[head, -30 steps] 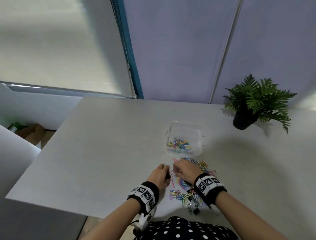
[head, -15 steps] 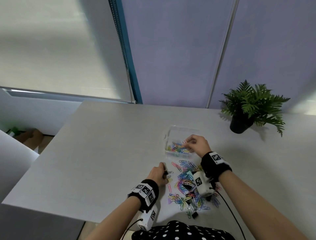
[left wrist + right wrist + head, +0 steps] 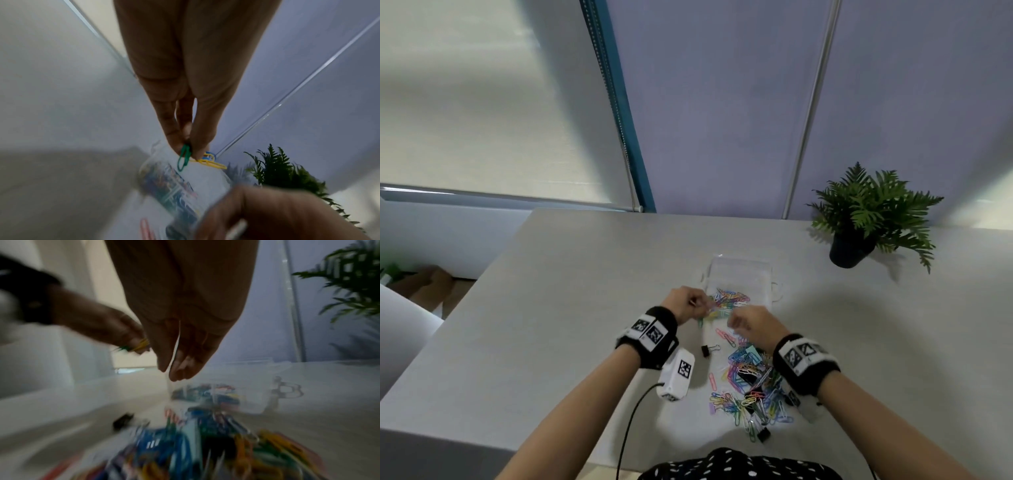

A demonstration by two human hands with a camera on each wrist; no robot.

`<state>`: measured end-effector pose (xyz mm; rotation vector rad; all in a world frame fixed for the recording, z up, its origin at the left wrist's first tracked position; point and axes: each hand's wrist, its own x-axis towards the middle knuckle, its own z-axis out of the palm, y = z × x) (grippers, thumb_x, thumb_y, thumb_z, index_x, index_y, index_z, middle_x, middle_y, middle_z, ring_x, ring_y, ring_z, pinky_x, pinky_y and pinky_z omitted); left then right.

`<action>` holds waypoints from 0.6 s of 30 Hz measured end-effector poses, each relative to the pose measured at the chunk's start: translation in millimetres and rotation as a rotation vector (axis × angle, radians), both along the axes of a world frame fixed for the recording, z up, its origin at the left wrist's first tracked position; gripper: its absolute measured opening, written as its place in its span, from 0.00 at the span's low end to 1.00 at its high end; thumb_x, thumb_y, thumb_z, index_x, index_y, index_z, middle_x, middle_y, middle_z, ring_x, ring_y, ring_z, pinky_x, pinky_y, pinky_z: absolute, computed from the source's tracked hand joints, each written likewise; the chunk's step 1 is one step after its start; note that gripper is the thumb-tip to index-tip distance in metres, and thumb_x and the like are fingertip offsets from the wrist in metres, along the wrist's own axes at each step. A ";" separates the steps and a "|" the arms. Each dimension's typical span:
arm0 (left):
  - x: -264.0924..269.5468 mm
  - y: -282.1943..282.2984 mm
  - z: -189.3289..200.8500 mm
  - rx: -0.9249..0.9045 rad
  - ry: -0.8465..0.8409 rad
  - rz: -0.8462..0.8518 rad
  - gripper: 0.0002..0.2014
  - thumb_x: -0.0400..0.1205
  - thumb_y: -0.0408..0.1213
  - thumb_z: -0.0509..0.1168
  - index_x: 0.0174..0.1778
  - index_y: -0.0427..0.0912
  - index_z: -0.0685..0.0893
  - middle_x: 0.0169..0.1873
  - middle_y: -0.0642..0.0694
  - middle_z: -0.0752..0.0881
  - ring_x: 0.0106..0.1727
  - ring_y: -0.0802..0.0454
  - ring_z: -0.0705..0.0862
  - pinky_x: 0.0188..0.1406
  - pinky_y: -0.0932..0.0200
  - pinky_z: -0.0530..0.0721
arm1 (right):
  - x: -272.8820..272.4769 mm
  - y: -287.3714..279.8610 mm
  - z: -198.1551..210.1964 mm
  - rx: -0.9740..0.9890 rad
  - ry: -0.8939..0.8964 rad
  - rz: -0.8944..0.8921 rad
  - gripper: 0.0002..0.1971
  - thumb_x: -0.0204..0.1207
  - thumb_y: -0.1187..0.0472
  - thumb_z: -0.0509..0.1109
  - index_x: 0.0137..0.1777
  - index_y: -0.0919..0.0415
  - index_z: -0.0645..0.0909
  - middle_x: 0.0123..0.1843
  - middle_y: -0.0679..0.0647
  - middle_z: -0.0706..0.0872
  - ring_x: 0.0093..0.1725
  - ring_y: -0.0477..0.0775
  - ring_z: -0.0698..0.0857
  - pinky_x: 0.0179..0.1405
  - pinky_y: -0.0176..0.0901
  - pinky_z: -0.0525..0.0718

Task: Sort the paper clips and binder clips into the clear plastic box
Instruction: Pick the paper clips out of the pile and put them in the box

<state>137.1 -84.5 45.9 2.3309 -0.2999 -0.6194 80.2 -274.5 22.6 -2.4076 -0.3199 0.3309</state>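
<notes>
The clear plastic box [image 3: 739, 270] lies open on the table, with coloured paper clips [image 3: 729, 298] in its near compartment. My left hand [image 3: 700, 308] hovers at the box's near left corner. In the left wrist view this left hand [image 3: 186, 151] pinches a green paper clip [image 3: 183, 158] and yellow paper clips [image 3: 211, 164] above the box [image 3: 205, 175]. My right hand [image 3: 732, 323] hangs between box and loose pile [image 3: 750, 380], fingers loosely curled. The blurred right wrist view shows this right hand [image 3: 170, 371] with fingertips close together and nothing plainly held.
A black binder clip [image 3: 709, 350] lies alone left of the pile. More black binder clips sit within the pile near the front edge [image 3: 763, 434]. A potted fern [image 3: 859, 219] stands at the back right. The grey table [image 3: 568, 308] ends at a wall behind.
The right hand has drawn back from over the box toward the pile. The left hand has risen from the table to the box's near corner, carrying paper clips.
</notes>
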 end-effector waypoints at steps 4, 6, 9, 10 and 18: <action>33.2 -23.6 9.9 0.052 -0.119 0.005 0.09 0.76 0.25 0.67 0.51 0.32 0.86 0.50 0.35 0.89 0.43 0.53 0.80 0.33 0.82 0.73 | -21.3 12.5 -16.0 -0.159 0.041 0.187 0.09 0.75 0.70 0.62 0.52 0.64 0.80 0.52 0.58 0.83 0.54 0.53 0.77 0.56 0.40 0.71; 43.4 -31.9 9.6 0.070 -0.136 0.031 0.08 0.76 0.23 0.66 0.50 0.31 0.87 0.50 0.34 0.89 0.43 0.49 0.83 0.43 0.72 0.77 | -25.5 13.2 -22.2 -0.145 0.042 0.195 0.08 0.74 0.70 0.62 0.51 0.64 0.80 0.53 0.59 0.83 0.56 0.55 0.76 0.55 0.41 0.70; 49.1 -37.1 3.5 0.069 -0.116 0.046 0.11 0.79 0.21 0.60 0.50 0.31 0.87 0.51 0.31 0.88 0.44 0.47 0.84 0.45 0.70 0.81 | -21.8 8.2 -25.4 -0.094 0.016 0.154 0.07 0.74 0.70 0.62 0.48 0.65 0.80 0.50 0.60 0.83 0.54 0.57 0.77 0.52 0.39 0.68; 48.1 -37.1 1.5 0.078 -0.103 0.015 0.12 0.80 0.23 0.59 0.52 0.32 0.87 0.52 0.31 0.88 0.48 0.46 0.85 0.50 0.68 0.81 | -19.1 5.5 -25.3 -0.094 0.003 0.136 0.07 0.74 0.70 0.62 0.48 0.65 0.81 0.50 0.61 0.83 0.54 0.58 0.77 0.52 0.39 0.69; -6.3 -26.2 -10.6 0.040 -0.195 -0.257 0.16 0.79 0.20 0.56 0.58 0.34 0.84 0.58 0.37 0.86 0.61 0.44 0.83 0.65 0.66 0.74 | -15.5 -13.3 -33.4 -0.338 0.031 -0.158 0.15 0.77 0.54 0.65 0.61 0.57 0.74 0.63 0.56 0.78 0.64 0.59 0.75 0.61 0.50 0.74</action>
